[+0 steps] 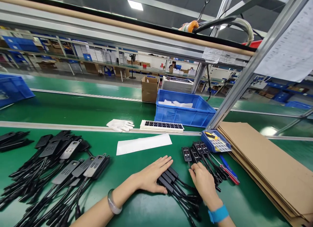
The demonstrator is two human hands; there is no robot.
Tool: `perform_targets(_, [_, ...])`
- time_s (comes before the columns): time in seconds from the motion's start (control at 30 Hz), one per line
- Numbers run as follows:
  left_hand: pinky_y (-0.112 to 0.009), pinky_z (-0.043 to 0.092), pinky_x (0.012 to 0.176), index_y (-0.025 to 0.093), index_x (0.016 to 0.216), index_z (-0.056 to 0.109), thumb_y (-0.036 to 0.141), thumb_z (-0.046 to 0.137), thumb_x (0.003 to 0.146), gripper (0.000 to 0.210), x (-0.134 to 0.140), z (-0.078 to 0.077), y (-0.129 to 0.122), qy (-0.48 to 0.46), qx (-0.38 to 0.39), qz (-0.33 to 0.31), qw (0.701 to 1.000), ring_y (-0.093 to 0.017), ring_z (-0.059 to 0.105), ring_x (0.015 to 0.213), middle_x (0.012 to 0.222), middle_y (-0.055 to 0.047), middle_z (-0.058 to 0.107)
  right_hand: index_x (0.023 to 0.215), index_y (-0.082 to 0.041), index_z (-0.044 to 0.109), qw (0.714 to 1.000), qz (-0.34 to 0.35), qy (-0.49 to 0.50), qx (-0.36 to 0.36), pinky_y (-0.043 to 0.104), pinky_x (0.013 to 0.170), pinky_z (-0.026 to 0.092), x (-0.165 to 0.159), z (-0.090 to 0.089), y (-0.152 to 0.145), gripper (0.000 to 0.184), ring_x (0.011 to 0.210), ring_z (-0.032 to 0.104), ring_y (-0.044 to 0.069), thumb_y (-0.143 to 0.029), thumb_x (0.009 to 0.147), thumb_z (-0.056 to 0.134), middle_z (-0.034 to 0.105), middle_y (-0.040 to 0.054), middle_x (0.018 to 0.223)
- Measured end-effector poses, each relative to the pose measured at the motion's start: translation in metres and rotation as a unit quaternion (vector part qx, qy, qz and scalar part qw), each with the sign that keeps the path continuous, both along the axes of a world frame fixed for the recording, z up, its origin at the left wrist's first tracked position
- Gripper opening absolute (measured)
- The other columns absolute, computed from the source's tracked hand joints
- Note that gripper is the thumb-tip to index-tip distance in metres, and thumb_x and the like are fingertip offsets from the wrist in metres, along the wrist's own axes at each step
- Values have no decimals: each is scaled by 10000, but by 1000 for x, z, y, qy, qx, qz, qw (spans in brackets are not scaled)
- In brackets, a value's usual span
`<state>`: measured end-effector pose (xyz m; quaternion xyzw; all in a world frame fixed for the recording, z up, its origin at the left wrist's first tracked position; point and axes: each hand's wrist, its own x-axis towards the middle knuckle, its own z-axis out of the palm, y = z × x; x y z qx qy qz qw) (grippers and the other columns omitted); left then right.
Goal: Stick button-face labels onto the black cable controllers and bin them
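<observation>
Remote [186, 154], right of centre in the frame: it lies just above the right hand [202, 179], the nearer of the two hands, with its long axis running up the frame and its cord [189, 164] trailing down to the fingertips. Right hand curled, thumb and fingers apparently pinching that cord; the contact is partly hidden. Left hand [154, 175] laid flat, fingers extended, touching black housings [166, 178] at its right edge. Outward: further remotes [201, 148] to the right, a white sheet [144, 144] above, corded units [94, 166] at lower left, all on the tabletop [137, 210].
</observation>
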<state>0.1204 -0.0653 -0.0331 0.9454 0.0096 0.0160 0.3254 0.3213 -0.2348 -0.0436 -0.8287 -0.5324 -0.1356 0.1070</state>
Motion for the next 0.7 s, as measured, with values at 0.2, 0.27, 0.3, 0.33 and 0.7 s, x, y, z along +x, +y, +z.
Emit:
perform_targets(0.2, [-518, 81, 1142, 230, 1477, 13, 556, 710, 649, 1130, 2, 0, -2, -13, 24, 9, 1000, -343, -49, 1402, 1532, -113, -123, 799, -231, 603, 985, 113, 125, -33, 236, 536, 425, -13, 12, -12, 175, 616, 578, 140, -275, 900, 468, 560, 3, 746])
perform_targets(0.27, [-499, 132, 1143, 237, 1478, 53, 506, 716, 660, 1087, 2, 0, -1, -2, 17, 3, 1000, -329, -18, 1408, 1542, -108, -69, 887, -210, 614, 995, 50, 85, 3, 261, 534, 436, -4, 13, -10, 201, 665, 589, 178, -338, 910, 461, 580, 46, 803])
perform_targets(0.3, [-488, 153, 1142, 237, 1478, 61, 477, 718, 664, 1073, 2, 0, -1, 1, 13, 1, 1000, -323, -6, 1410, 1544, -106, -51, 916, -181, 610, 999, 4, 42, 20, 284, 538, 443, 3, 13, -7, 237, 704, 592, 214, -367, 907, 463, 582, 80, 821])
perform_targets(0.33, [-480, 163, 1142, 236, 1478, 62, 444, 721, 663, 1069, 2, 1, -2, 1, 11, 0, 1000, -319, 2, 1411, 1545, -104, -45, 919, -149, 606, 999, -38, -4, 27, 312, 548, 450, 11, 11, -4, 269, 744, 590, 254, -383, 898, 475, 580, 114, 822])
perform_targets(0.7, [-424, 148, 1157, 194, 1464, -100, 227, 629, 639, 1102, -3, -8, -4, -39, -16, -7, 999, -288, -27, 1414, 1535, -91, -154, 1146, -191, 529, 977, 145, 155, 2, 289, 640, 512, -18, 5, 4, 342, 789, 631, 194, -97, 856, 374, 582, 90, 1018])
